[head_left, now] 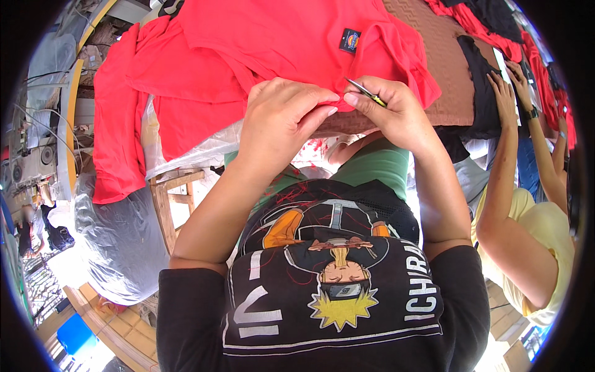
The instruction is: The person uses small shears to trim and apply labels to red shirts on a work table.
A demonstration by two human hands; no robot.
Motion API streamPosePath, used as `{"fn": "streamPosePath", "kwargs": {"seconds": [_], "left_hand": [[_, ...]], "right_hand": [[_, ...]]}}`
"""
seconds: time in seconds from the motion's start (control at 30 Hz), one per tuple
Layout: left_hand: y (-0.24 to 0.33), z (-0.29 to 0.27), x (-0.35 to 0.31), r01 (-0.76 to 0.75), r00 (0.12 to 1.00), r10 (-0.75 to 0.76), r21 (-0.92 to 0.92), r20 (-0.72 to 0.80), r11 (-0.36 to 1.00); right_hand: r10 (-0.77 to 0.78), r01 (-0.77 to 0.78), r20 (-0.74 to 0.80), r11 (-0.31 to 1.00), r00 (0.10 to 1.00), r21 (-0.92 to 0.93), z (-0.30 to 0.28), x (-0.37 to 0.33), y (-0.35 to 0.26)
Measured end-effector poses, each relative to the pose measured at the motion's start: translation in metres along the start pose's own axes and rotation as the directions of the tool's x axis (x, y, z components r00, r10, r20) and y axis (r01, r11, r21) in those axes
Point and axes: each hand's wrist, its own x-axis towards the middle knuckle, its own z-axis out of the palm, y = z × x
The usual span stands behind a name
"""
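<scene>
A red garment [291,37] with a small dark label [350,40] at its neck lies spread over the table in front of me. My left hand [285,115] is closed, thumb and forefinger pinching the garment's near edge. Close beside it, my right hand [396,115] is closed around small thread snips [370,95], their pointed metal blade sticking out up and to the left, with a bit of yellow-green handle visible. The right thumb and forefinger meet close to the same edge; whether they grip cloth too is hard to make out.
Brown textured cloth [455,80] covers the table's right side. Another person's arms [505,149] reach over black fabric [480,87] at the right. A plastic-wrapped bundle [114,242] stands at the left, below a hanging red sleeve [118,155]. A wooden stool [164,211] is beneath the table edge.
</scene>
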Motion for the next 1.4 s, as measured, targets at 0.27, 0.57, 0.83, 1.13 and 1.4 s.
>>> {"fn": "streamPosePath", "kwargs": {"seconds": [0.27,0.57,0.83,1.13,1.4], "left_hand": [[0.002,0.01,0.0,0.292,0.95,-0.309,-0.464,0.041,0.836],[-0.002,0.004,-0.001,0.511,0.854,-0.459,-0.554,0.244,0.657],[-0.002,0.004,-0.001,0.534,0.839,-0.463,-0.589,0.285,0.606],[-0.016,-0.074,0.022,0.067,0.887,0.312,-0.764,0.34,0.641],[-0.012,-0.04,-0.002,0.078,0.924,0.017,-0.233,0.381,0.969]], "right_hand": [[-0.011,0.01,0.022,1.0,1.0,0.027,0.004,-0.002,-0.001],[-0.282,0.245,-0.103,0.93,0.954,-0.275,-0.001,-0.006,-0.017],[-0.362,0.316,-0.022,0.841,0.932,-0.439,-0.004,-0.007,-0.022],[-0.212,0.208,0.035,0.893,0.977,-0.399,-0.018,-0.012,-0.031],[-0.041,0.106,0.199,0.94,0.979,-0.325,-0.001,-0.009,-0.001]]}}
